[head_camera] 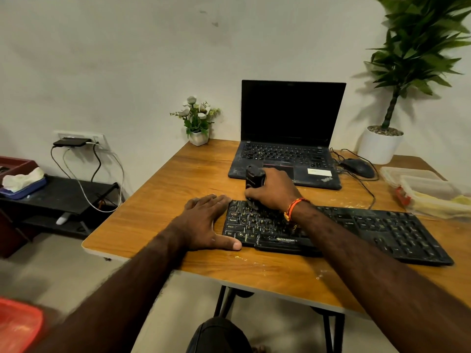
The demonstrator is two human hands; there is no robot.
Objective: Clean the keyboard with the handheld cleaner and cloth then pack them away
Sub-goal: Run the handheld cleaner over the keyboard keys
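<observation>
Seen from the head camera, the keyboard (336,231) lies along the table's (178,174) near edge. The cleaner (253,180) is gripped upright by the right hand (274,191), nozzle on the upper-left keys. The left hand (207,222) is laid flat, fingers straight, against the keyboard's left end. Slow row-by-row passes are advised, with the keyboard braced. No cloth can be made out.

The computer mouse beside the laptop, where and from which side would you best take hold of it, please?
Grip the mouse across its two long flanks, coming down from above over its domed back. Its cable leaves toward the laptop and trails across the table, so lift gently.
</observation>
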